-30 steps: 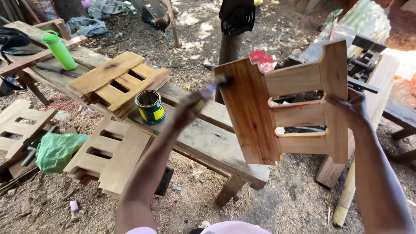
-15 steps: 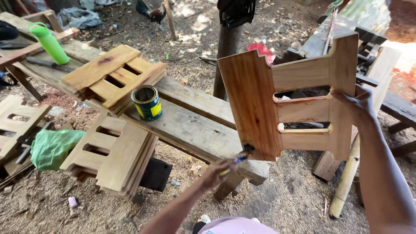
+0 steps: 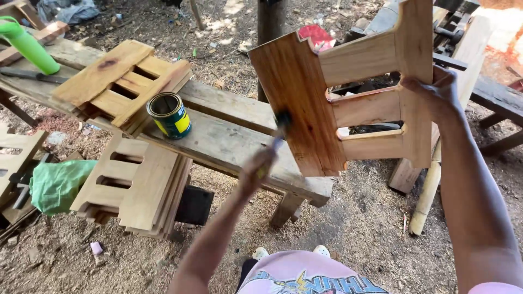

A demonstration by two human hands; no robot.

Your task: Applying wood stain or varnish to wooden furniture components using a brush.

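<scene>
Wooden slatted panel (image 3: 305, 103) is held upright in the air, off the tabletop, over its right end. Broad board on the left side, three cross slats running to an upright on the right. The broad face looks darker and glossier than the bare pieces nearby, so likely wet finish.

Right hand (image 3: 430, 92) is clamped around the right upright, fingers wrapped through the slat gap. My read: gripping the far side keeps that hand away from the coated face and tilts the board toward the brush.

Left hand (image 3: 257, 169) is closed around the handle of a paintbrush (image 3: 280, 124); bristles touch the broad board near its left edge, about mid-height.

Open tin can (image 3: 170, 114), green and yellow, stands on the tabletop (image 3: 229, 141) near its front edge, just left of the brush hand, probably parked within dipping reach.

Another slatted panel (image 3: 117, 81) lies flat on the tabletop behind the can. A stack of similar panels (image 3: 136, 188) leans low against the front of the tabletop. Green bottle (image 3: 27, 46) sits at the far left end. Crumpled green plastic bag (image 3: 54, 185) lies on the ground beside the stack.

Tabletop is rough planks on wooden legs. Outdoors, dirt ground (image 3: 359, 228) covered in sawdust, patchy sunlight, more timber and scrap to the right.
</scene>
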